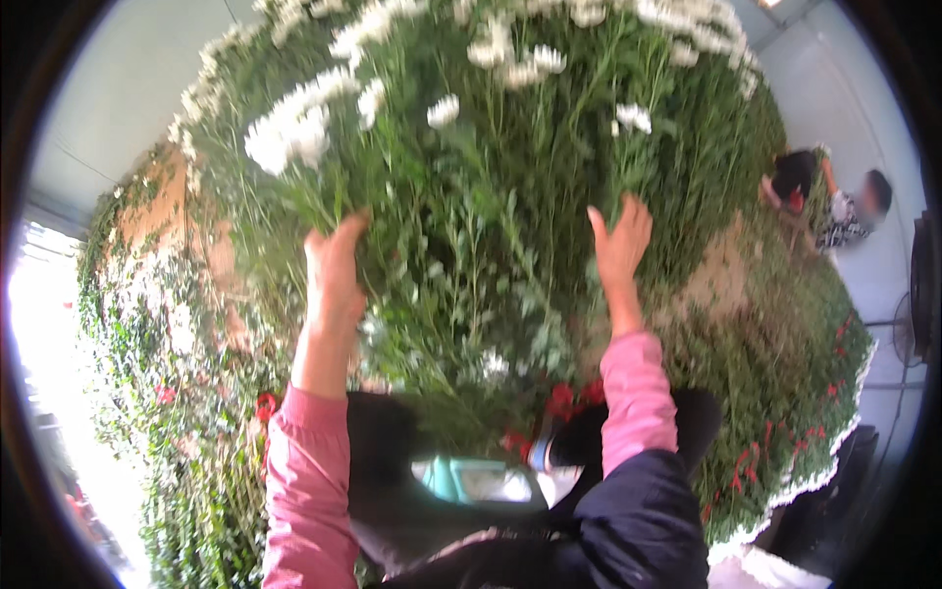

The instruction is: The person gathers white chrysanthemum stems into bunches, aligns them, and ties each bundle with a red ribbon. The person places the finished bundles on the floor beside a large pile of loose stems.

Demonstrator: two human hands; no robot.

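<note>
1. Heap of white-flowered stems: spread ahead; hard pulling could snap them.
2. White bloom cluster: just beyond the left hand; knocks could bruise petals.
3. Left hand: at stems, grip unclear.
4. Right hand: fingers spread.

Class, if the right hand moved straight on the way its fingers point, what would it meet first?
Most likely the leafy green stems just beyond the right hand, with a white chrysanthemum bloom farther along that line. Depth is unclear, so the fingers may be touching the stems.
</note>
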